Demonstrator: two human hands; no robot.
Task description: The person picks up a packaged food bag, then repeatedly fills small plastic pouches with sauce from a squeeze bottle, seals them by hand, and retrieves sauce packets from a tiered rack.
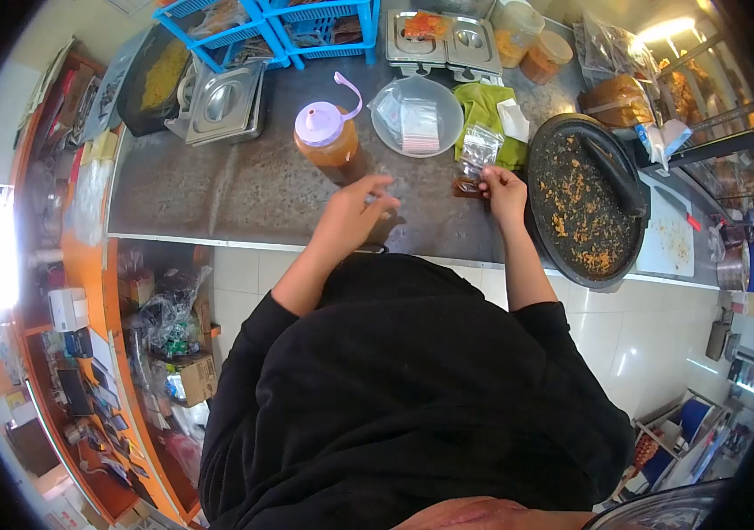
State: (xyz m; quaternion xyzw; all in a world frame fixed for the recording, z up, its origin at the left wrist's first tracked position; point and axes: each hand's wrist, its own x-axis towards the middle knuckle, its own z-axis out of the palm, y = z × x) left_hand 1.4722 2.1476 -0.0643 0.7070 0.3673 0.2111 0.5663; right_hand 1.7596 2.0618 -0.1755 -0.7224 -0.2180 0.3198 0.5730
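I wear a plain black top, its loose cloth creased across my front. My left sleeve and right sleeve end partway along my arms; my left hand and right hand are bare.

Base of the squeeze bottle: partly concealed behind my left grip. Edge of the sachet: covered where my right grip pinches it; any print on it is too small to read. Red lines on the stacked bags: print or edging, I cannot tell. Cutting board: left part obscured by the mortar. Blue rack: cut off by the top edge. Items on the left shelves: too small to identify.
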